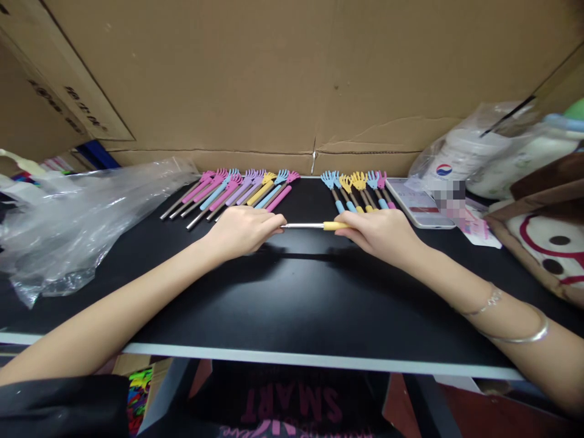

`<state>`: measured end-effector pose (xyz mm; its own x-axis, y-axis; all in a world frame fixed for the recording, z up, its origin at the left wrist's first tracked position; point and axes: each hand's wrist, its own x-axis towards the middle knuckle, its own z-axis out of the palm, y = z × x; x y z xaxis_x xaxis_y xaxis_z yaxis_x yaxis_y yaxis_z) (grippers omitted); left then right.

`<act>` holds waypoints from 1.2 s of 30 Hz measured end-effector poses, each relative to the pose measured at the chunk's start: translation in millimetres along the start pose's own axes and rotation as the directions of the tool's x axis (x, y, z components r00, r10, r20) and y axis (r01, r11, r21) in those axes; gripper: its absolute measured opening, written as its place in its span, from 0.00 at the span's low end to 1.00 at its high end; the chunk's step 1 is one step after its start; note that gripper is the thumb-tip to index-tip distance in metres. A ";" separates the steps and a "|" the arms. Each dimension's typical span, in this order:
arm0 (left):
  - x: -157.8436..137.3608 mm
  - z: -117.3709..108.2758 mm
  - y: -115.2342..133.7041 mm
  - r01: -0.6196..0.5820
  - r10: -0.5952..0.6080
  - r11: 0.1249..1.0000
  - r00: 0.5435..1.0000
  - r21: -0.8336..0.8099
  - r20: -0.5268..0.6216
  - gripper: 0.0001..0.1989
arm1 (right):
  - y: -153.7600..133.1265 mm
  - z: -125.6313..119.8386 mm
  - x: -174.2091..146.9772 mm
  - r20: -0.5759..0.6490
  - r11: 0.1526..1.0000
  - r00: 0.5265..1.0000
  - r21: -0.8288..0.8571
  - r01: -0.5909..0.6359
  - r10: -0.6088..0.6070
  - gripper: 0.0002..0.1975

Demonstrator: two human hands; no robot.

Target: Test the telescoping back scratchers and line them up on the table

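Note:
Above the middle of the black table, a metal rod with a yellow grip, part of a back scratcher, is held level between both hands. My left hand is closed around its left end, which is hidden in the fist. On the yellow grip at the other end, my right hand is closed with thumb and fingers. Behind my left hand lies a row of pink, blue, purple and yellow back scratchers. Several shorter-looking back scratchers, blue, yellow and pink, lie behind my right hand, their lower ends partly covered by it.
The black table backs onto a cardboard wall. Clear plastic bags cover the left side. At right are a phone, a bagged white cup and a brown bag. Below sits a box of colourful pieces.

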<state>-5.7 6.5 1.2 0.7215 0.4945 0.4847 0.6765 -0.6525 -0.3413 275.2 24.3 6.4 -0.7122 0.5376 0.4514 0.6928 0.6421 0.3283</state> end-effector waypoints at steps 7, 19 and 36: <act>-2.2 1.2 0.5 0.082 -0.073 0.984 0.996 -0.159 0.060 0.16 | -0.1 -8.4 1.3 -0.034 0.998 0.999 -0.061 0.011 -0.013 0.23; -2.1 1.6 3.4 0.149 -0.140 0.960 0.989 -0.236 0.053 0.14 | -4.0 -9.7 1.6 -0.113 0.997 0.993 -0.081 0.013 -0.022 0.22; -0.2 3.1 1.4 0.067 -0.067 0.998 0.988 -0.005 -0.137 0.14 | -8.8 -8.7 3.3 0.246 0.908 0.958 0.351 -0.230 0.148 0.19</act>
<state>-4.4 7.2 -1.9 0.6476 0.4536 0.6123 0.7225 -0.6209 -0.3042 267.7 15.6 12.3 -0.6076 0.7442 0.2773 0.7529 0.6510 -0.0973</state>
